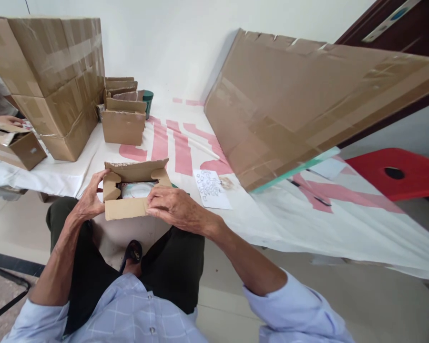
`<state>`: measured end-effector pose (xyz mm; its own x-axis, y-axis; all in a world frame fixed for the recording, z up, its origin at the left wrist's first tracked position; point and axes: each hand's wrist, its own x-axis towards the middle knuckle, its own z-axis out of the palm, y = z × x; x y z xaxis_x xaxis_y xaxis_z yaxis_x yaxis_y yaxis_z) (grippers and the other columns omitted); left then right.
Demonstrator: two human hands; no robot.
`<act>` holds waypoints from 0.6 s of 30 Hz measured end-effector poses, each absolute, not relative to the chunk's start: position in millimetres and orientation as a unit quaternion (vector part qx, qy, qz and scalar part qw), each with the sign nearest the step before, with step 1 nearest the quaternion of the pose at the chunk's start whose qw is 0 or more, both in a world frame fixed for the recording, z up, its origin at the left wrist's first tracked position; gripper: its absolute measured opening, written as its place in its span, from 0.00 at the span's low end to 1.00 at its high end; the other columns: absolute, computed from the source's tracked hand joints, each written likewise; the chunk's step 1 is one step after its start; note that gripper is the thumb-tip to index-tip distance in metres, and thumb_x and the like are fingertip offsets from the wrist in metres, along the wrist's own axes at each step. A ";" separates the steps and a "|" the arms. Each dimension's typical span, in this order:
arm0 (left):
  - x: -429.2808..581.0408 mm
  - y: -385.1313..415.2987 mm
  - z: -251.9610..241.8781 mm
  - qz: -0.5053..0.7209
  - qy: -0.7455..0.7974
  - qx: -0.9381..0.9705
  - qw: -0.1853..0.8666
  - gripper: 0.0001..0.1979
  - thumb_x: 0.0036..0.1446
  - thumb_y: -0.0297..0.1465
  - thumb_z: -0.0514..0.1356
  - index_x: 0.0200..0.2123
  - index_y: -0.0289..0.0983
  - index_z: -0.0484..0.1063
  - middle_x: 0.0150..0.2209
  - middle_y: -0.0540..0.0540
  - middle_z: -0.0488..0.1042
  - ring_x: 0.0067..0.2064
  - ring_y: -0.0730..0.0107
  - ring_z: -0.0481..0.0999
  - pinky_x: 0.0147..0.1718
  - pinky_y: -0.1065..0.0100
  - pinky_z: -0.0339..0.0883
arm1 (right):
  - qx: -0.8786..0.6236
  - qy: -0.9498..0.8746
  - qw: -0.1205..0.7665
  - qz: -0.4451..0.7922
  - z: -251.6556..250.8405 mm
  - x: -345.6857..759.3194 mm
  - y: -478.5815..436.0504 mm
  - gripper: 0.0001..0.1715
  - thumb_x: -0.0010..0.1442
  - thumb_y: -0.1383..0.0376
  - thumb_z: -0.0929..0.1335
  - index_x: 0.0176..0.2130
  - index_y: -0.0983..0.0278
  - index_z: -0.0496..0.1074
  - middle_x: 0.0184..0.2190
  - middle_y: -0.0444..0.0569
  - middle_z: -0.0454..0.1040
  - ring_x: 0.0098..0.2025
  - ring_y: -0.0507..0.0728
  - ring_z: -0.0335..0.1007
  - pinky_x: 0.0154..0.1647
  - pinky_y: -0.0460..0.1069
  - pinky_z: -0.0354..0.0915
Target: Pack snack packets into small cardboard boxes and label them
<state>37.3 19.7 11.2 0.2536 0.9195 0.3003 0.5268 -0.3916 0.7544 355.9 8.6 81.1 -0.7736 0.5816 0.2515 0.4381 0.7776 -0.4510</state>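
A small brown cardboard box [128,208] sits at the near edge of the white-covered table [300,219], its flaps partly open over a pale round object [137,190] inside. My left hand [89,199] grips the box's left side, fingers curled round the side flap. My right hand [173,206] lies over the right front corner, fingers closed on the front flap.
Large taped cartons [57,81] stand stacked at the back left, with folded small boxes [123,119] and a green cup [148,101] behind. A big flattened carton [307,105] leans on the right. A sticker sheet [210,188] lies beside the box. Red stool [396,174] at right. Another person's hand [5,120] at far left.
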 end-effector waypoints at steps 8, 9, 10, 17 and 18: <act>39.0 17.9 10.0 0.388 0.480 0.730 0.295 0.54 0.48 0.44 0.75 0.75 0.45 0.55 0.74 0.32 0.59 0.73 0.37 0.66 0.61 0.43 0.75 | -0.380 -0.897 0.154 0.165 67.4 333.0 45.8 0.08 0.71 0.63 0.70 0.45 0.63 0.80 0.44 0.52 0.80 0.47 0.59 0.76 0.49 0.52 0.68; 39.0 18.4 10.1 0.388 0.481 0.728 0.296 0.55 0.48 0.44 0.75 0.75 0.45 0.54 0.74 0.31 0.59 0.73 0.36 0.65 0.60 0.43 0.75 | -0.387 -0.897 0.135 0.167 68.1 331.5 51.3 0.10 0.71 0.63 0.70 0.48 0.63 0.80 0.47 0.54 0.81 0.49 0.60 0.76 0.52 0.53 0.68; 38.9 19.0 10.3 0.387 0.482 0.728 0.296 0.56 0.47 0.44 0.75 0.75 0.45 0.54 0.74 0.31 0.58 0.73 0.35 0.65 0.60 0.43 0.75 | -0.393 -0.897 0.114 0.164 69.2 330.2 56.4 0.12 0.71 0.62 0.71 0.51 0.64 0.80 0.50 0.55 0.81 0.52 0.61 0.77 0.54 0.53 0.68; 36.7 22.0 10.0 0.381 0.480 0.733 0.294 0.57 0.47 0.47 0.75 0.76 0.44 0.54 0.72 0.30 0.60 0.72 0.34 0.67 0.58 0.44 0.76 | -0.405 -0.908 -0.063 0.082 80.3 318.1 83.7 0.16 0.65 0.60 0.76 0.51 0.64 0.81 0.54 0.61 0.82 0.58 0.68 0.78 0.55 0.56 0.69; 36.7 21.8 10.0 0.380 0.480 0.735 0.291 0.56 0.47 0.47 0.75 0.75 0.44 0.55 0.72 0.30 0.61 0.72 0.35 0.67 0.58 0.44 0.77 | -0.405 -0.908 -0.090 0.068 80.6 315.7 86.6 0.15 0.64 0.61 0.76 0.49 0.64 0.81 0.53 0.62 0.82 0.57 0.69 0.79 0.53 0.56 0.69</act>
